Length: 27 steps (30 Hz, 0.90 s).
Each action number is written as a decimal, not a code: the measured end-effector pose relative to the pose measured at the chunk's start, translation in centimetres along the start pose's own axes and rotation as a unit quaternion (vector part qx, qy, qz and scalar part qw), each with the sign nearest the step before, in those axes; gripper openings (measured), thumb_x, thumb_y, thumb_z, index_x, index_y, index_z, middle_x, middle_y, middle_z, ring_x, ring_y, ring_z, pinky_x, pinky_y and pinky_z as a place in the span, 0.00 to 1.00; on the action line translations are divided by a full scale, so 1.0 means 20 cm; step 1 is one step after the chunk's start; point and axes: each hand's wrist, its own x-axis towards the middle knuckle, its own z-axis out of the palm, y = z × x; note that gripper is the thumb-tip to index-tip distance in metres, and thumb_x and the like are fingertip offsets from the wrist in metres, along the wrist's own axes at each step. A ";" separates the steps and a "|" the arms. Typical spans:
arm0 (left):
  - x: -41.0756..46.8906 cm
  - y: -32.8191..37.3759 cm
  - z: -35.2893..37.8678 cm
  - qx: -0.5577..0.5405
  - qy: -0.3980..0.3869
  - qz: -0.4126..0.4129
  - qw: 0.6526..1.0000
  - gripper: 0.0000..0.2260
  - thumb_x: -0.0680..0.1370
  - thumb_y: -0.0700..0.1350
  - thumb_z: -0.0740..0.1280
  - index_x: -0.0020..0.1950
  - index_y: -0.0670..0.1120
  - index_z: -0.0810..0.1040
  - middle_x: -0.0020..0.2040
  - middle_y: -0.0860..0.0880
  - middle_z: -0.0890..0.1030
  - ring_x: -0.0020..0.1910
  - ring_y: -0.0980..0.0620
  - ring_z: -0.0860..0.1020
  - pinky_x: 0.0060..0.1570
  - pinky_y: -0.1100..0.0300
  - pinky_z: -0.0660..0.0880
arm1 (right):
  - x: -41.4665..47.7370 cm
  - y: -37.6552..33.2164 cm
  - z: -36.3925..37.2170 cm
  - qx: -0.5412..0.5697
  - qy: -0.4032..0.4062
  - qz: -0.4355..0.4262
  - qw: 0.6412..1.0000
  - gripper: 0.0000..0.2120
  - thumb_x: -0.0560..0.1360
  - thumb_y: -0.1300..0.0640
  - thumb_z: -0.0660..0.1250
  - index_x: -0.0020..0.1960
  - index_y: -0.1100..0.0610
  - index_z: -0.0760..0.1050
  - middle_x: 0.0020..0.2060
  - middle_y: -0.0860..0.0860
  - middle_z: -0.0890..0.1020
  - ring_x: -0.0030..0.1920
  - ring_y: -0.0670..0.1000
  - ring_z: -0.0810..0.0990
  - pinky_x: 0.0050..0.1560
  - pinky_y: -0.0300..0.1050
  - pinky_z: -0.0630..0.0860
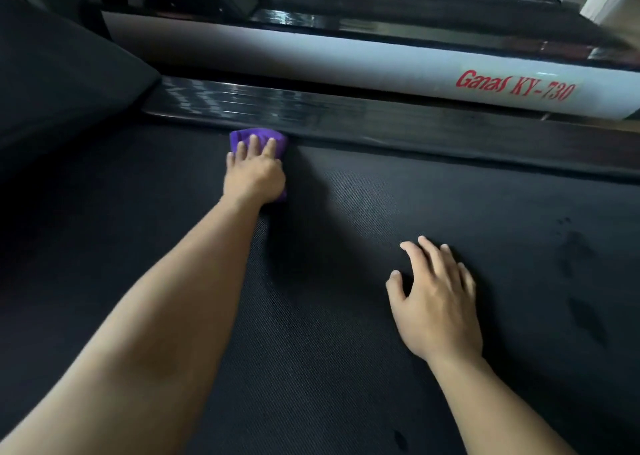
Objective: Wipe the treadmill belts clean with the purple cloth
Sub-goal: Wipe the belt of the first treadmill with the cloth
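Note:
A black textured treadmill belt fills most of the view. The purple cloth lies on the belt at its far edge, against the glossy side rail. My left hand presses flat on the cloth, fingers straight and spread over it, so most of the cloth is hidden. My right hand rests on the bare belt nearer to me and to the right, fingers spread, holding nothing.
A glossy black side rail runs along the belt's far edge. Beyond it is a white frame panel with red lettering, then a second treadmill's deck. A black motor cover rises at the left. Dark smudges mark the belt at right.

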 end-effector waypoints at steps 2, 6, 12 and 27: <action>0.00 0.13 0.03 -0.001 -0.013 0.033 0.999 0.25 0.81 0.50 0.50 0.79 0.53 0.53 0.80 0.46 0.49 0.78 0.43 0.48 0.75 0.45 0.45 | 0.00 0.00 0.00 0.002 -0.002 0.000 1.000 0.26 0.75 0.44 0.54 0.70 0.49 0.70 0.73 0.50 0.69 0.75 0.57 0.63 0.73 0.59 0.60; -0.11 0.42 0.09 0.008 -0.054 0.148 0.987 0.25 0.82 0.52 0.51 0.79 0.54 0.52 0.80 0.46 0.49 0.78 0.44 0.47 0.75 0.46 0.44 | 0.00 0.00 -0.01 -0.005 -0.013 -0.002 1.000 0.26 0.75 0.44 0.55 0.71 0.49 0.69 0.74 0.50 0.69 0.76 0.56 0.62 0.73 0.58 0.58; -0.44 0.34 0.11 -0.001 -0.064 0.269 0.961 0.23 0.83 0.53 0.52 0.78 0.57 0.53 0.80 0.50 0.51 0.78 0.48 0.48 0.75 0.49 0.45 | 0.01 0.00 0.00 -0.008 -0.008 0.000 1.000 0.27 0.75 0.42 0.51 0.71 0.49 0.69 0.74 0.50 0.68 0.75 0.57 0.63 0.74 0.59 0.60; -0.13 0.14 0.04 0.018 -0.012 0.075 0.997 0.25 0.82 0.52 0.51 0.78 0.53 0.53 0.80 0.45 0.49 0.78 0.42 0.49 0.74 0.45 0.47 | 0.01 0.00 0.00 -0.014 -0.005 -0.004 1.000 0.27 0.76 0.42 0.50 0.72 0.49 0.68 0.74 0.51 0.68 0.76 0.57 0.62 0.74 0.59 0.59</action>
